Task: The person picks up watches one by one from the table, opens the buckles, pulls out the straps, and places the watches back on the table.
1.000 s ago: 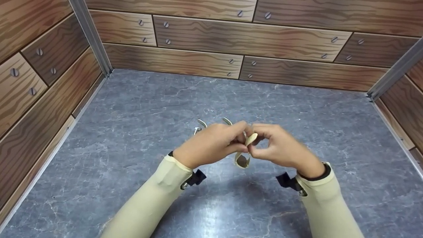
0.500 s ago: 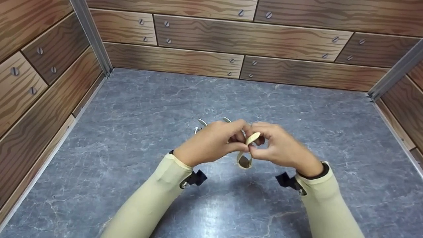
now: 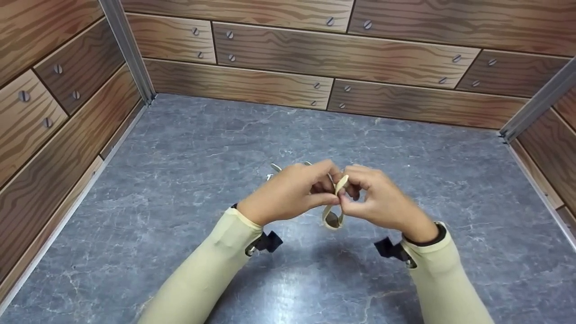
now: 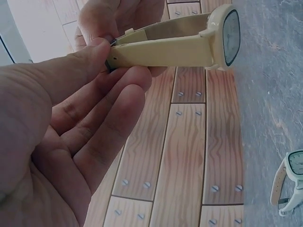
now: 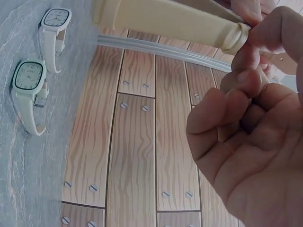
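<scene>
A cream wristwatch (image 3: 332, 219) hangs between both hands above the table, its strap bent into a loop. In the left wrist view its square case (image 4: 226, 38) points toward the tabletop. The left hand (image 3: 292, 193) pinches the strap near the buckle with thumb and fingertips. The right hand (image 3: 380, 193) pinches the strap beside it, and the free strap tip (image 3: 342, 182) sticks up between the hands. A strap keeper (image 5: 234, 38) shows close to the right fingers in the right wrist view. Fingers hide most of the buckle.
On the table lie two more watches, one with a green-rimmed face (image 5: 29, 76) and one white (image 5: 56, 19). From the head they are mostly behind the left hand. Wood-patterned walls (image 3: 270, 45) enclose the grey marbled tabletop (image 3: 216, 135).
The strap tip leaned further right half a second ago and now stands more upright. Both hands have stayed nearly in place, still holding the watch.
</scene>
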Available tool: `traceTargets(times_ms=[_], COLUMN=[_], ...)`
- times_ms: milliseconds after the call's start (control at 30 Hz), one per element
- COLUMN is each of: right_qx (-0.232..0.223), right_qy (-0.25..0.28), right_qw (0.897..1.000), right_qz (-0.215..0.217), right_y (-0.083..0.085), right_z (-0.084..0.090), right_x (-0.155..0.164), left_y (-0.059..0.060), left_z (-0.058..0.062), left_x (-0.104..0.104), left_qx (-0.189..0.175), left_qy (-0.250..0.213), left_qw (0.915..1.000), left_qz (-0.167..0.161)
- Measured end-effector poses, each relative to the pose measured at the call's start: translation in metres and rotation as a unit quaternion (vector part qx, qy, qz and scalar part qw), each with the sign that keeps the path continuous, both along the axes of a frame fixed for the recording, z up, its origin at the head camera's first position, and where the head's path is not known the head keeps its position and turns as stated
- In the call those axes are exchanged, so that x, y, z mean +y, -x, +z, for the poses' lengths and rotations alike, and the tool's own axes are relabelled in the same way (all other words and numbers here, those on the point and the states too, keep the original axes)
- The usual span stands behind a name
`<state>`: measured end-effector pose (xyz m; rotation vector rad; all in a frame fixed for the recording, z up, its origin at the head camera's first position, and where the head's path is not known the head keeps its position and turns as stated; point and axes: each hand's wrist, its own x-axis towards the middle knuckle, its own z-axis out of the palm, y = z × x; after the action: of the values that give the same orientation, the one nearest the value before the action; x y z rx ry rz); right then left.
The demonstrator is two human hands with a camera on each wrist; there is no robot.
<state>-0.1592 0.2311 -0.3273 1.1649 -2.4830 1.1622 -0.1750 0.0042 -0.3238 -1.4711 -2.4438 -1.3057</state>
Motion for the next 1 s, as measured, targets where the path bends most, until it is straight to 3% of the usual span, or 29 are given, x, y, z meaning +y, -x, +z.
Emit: traceTargets(times_ms=[433,633,1000], right_qx=[-0.013,-0.041,0.05], right_qy=[0.04,0.041,0.023], right_qw=[0.999,0.998,0.998], right_qz=[-0.005,-0.007,0.01], right_y=[-0.0009,-0.0006,-0.002], right_z=[0.002,0.0041,0.0083], right_x=[0.0015,0.0018,0.0024], left_y=[0.0044,0.0054,0.0062], left_z=[-0.0023,-0.002,0.0008], left_x=[0.0017,-0.0005,-0.0024], left_qx=[-0.061,-0.064,-0.065], left_qy=[-0.041,-0.044,-0.036], left_qw=[0.9973,0.9969,0.997], left_qz=[-0.003,0.003,0.021])
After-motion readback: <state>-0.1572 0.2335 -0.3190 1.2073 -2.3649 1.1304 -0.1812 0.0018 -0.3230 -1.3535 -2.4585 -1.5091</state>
